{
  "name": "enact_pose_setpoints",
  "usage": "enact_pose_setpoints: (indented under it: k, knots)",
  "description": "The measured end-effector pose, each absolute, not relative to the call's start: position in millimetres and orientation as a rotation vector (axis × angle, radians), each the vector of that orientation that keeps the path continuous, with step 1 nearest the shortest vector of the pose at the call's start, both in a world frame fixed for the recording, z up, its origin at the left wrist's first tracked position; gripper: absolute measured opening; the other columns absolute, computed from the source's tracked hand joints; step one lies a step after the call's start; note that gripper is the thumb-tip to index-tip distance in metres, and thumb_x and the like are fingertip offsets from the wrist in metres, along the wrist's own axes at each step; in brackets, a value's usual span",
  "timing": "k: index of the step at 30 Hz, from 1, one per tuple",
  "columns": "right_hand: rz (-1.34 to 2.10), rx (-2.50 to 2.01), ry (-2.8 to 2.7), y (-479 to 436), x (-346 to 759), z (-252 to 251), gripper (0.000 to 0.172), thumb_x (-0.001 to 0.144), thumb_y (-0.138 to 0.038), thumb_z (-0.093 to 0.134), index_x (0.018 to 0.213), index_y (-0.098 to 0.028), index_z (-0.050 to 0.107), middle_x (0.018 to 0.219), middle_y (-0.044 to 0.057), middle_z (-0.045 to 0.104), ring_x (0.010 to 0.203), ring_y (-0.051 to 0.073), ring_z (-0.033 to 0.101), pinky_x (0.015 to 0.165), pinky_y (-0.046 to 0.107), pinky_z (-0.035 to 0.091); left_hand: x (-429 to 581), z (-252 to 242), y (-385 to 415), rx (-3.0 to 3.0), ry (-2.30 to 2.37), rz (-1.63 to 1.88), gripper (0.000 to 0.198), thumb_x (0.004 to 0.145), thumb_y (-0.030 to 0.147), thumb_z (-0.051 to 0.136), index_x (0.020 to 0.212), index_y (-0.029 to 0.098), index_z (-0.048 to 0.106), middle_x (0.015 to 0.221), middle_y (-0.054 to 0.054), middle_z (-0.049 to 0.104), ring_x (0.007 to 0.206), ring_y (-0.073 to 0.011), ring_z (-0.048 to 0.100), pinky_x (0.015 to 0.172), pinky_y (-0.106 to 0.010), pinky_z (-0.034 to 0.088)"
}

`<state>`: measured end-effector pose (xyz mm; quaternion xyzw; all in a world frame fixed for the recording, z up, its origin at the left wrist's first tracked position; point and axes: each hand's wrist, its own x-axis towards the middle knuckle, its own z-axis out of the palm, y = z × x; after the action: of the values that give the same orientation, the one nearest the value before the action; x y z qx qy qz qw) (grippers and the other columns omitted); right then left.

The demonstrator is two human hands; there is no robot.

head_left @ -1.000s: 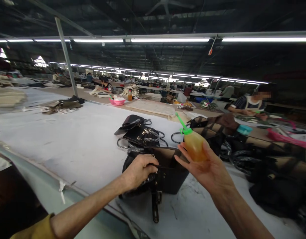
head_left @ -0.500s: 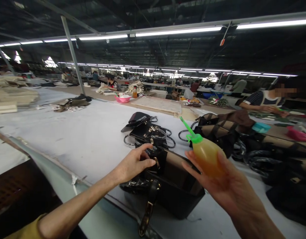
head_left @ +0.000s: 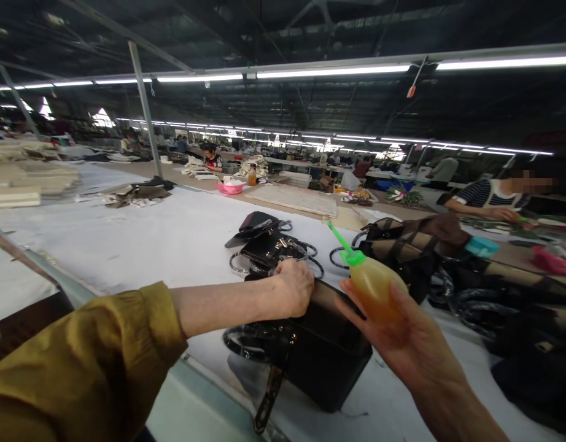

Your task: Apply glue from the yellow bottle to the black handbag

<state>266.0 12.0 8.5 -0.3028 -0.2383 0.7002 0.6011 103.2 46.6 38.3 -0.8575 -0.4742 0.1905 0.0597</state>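
In my right hand [head_left: 403, 344] is a squeeze bottle [head_left: 377, 285] of amber liquid, its green nozzle tilted up to the left. My left hand [head_left: 294, 288] is closed over the upper edge of a black and brown handbag [head_left: 329, 362]; the back of the hand hides what its fingers grip. The handbag rests on the white table [head_left: 172, 245], with a plastic-wrapped handle [head_left: 246, 341] on its left side and a strap with a metal end [head_left: 269, 393] hanging down in front. Just beyond it lie more black bags [head_left: 264, 242] with wrapped handles.
A pile of black and tan bags [head_left: 416, 245] fills the right side. Farther back are a pink bowl [head_left: 231, 187], a pale board [head_left: 292, 199] and dark cloth scraps [head_left: 138, 191]. A co-worker in a striped top [head_left: 480, 196] is at the right. A metal post [head_left: 145, 110] rises at the left.
My left hand has moved right and closed at the handbag's top; before, its thumb and fingers were apart. The bottle in my right hand has shifted slightly left.
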Motion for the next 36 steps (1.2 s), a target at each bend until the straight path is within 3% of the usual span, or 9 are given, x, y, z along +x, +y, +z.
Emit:
enact_pose_setpoints:
  k: [6, 12, 16, 18, 21, 26, 30, 34, 36]
  knots:
    - [1.624, -0.692, -0.533, 13.9, 271.7, 6.0, 0.032, 0.077, -0.039, 0.066, 0.105, -0.023, 0.065, 0.107, 0.005, 0.068, 0.108, 0.032, 0.056, 0.091, 0.059, 0.042, 97.4, 25.9, 49.8, -2.616, -1.498, 0.434, 0.041, 0.064, 0.016, 0.064, 0.104, 0.008, 0.059, 0.098, -0.016, 0.062, 0.087, -0.0282, 0.061, 0.067, -0.038, 0.050]
    - [1.649, -0.670, -0.517, 7.9, 274.2, 11.0, 0.029, 0.080, -0.037, 0.066, 0.105, -0.024, 0.065, 0.106, 0.003, 0.069, 0.109, 0.029, 0.056, 0.095, 0.056, 0.040, 49.9, 20.0, 59.0, -2.448, -2.053, -0.130, 0.019, 0.078, 0.025, 0.044, 0.084, 0.019, 0.061, 0.085, -0.009, 0.066, 0.080, -0.0258, 0.063, 0.066, -0.034, 0.047]
    - [1.658, -0.685, -0.501, 4.6, 274.7, 14.7, 0.029, 0.079, -0.036, 0.067, 0.106, -0.023, 0.065, 0.109, 0.004, 0.067, 0.109, 0.029, 0.056, 0.096, 0.055, 0.040, 8.6, 2.2, 58.6, -2.298, -2.345, -0.368, 0.028, 0.073, 0.029, 0.053, 0.099, 0.021, 0.054, 0.090, -0.004, 0.064, 0.083, -0.0211, 0.061, 0.067, -0.028, 0.046]
    - [1.661, -0.685, -0.500, 5.0, 274.7, 14.4, 0.029, 0.080, -0.036, 0.066, 0.106, -0.024, 0.065, 0.109, 0.003, 0.067, 0.109, 0.028, 0.056, 0.096, 0.054, 0.040, -2.3, -3.6, 55.7, -2.219, -2.322, -0.384, 0.037, 0.070, 0.024, 0.055, 0.108, 0.020, 0.051, 0.101, -0.006, 0.062, 0.089, -0.0218, 0.059, 0.071, -0.029, 0.045]
    - [1.663, -0.678, -0.500, 6.8, 274.6, 12.2, 0.029, 0.081, -0.036, 0.064, 0.107, -0.023, 0.064, 0.110, 0.003, 0.067, 0.109, 0.028, 0.056, 0.096, 0.053, 0.041, -1.1, 3.1, 48.0, -2.132, -2.167, -0.519, 0.033, 0.074, 0.016, 0.049, 0.106, 0.020, 0.055, 0.112, -0.008, 0.057, 0.099, -0.0232, 0.056, 0.078, -0.032, 0.044]
    - [1.661, -0.684, -0.497, 8.7, 274.3, 9.5, 0.030, 0.081, -0.035, 0.065, 0.108, -0.023, 0.064, 0.109, 0.003, 0.068, 0.109, 0.029, 0.056, 0.095, 0.054, 0.041, 34.6, 35.2, 27.6, -2.714, -1.677, -1.054, 0.025, 0.083, 0.013, 0.041, 0.096, 0.019, 0.061, 0.094, -0.001, 0.065, 0.087, -0.0141, 0.059, 0.079, -0.023, 0.044]
    - [1.639, -0.704, -0.511, 7.1, 272.7, 11.1, 0.028, 0.080, -0.037, 0.066, 0.104, -0.023, 0.066, 0.107, 0.003, 0.068, 0.109, 0.028, 0.056, 0.096, 0.054, 0.040, 63.3, 38.3, 25.6, -3.278, -1.226, -0.607, 0.034, 0.079, 0.007, 0.042, 0.100, 0.023, 0.065, 0.097, 0.000, 0.068, 0.091, -0.0146, 0.061, 0.080, -0.022, 0.044]
    - [1.633, -0.708, -0.502, 5.1, 271.4, 13.6, 0.024, 0.080, -0.036, 0.066, 0.100, -0.023, 0.067, 0.106, 0.003, 0.069, 0.106, 0.027, 0.058, 0.096, 0.052, 0.041, 77.7, 32.0, 42.4, -3.305, -1.421, -0.086, 0.031, 0.066, 0.007, 0.052, 0.081, 0.028, 0.070, 0.080, 0.004, 0.071, 0.078, -0.0170, 0.064, 0.072, -0.024, 0.047]
    - [1.643, -0.711, -0.509, 5.2, 271.3, 13.5, 0.025, 0.081, -0.037, 0.065, 0.101, -0.023, 0.067, 0.107, 0.003, 0.068, 0.106, 0.027, 0.058, 0.096, 0.050, 0.041, 84.4, 32.9, 48.5, -3.293, -1.562, -0.107, 0.027, 0.059, 0.006, 0.057, 0.068, 0.027, 0.070, 0.068, 0.005, 0.070, 0.068, -0.0167, 0.063, 0.063, -0.023, 0.048]
